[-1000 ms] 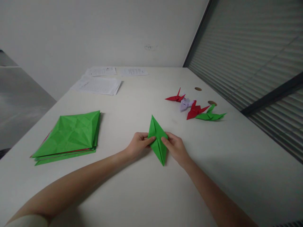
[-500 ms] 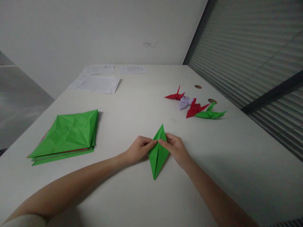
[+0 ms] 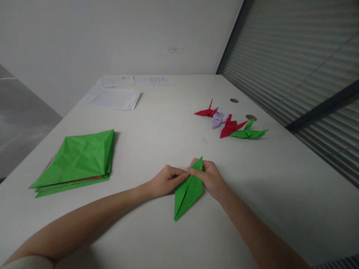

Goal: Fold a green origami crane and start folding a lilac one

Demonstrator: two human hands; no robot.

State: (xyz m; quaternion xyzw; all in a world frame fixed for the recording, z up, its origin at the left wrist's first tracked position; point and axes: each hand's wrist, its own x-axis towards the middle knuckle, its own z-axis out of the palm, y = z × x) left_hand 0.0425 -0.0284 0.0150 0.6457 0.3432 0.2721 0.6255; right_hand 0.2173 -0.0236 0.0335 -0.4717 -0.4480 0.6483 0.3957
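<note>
A green folded paper kite shape (image 3: 187, 193) lies on the white table (image 3: 157, 127), its long point aimed toward me and to the left. My left hand (image 3: 167, 180) pinches its left edge near the top with fingers closed. My right hand (image 3: 209, 177) grips the upper right part, fingers curled round the top tip. Both hands rest on the table surface.
A stack of creased green sheets (image 3: 78, 158) with red ones underneath lies at the left. Several finished paper cranes, red (image 3: 206, 111), lilac (image 3: 218, 119), red (image 3: 231, 127) and green (image 3: 248, 132), sit at the right. Printed papers (image 3: 110, 98) lie at the far end. Window blinds (image 3: 294, 63) run along the right.
The green paper shape has turned and slid toward me; its lower point now aims left. Both hands moved with it, keeping their hold.
</note>
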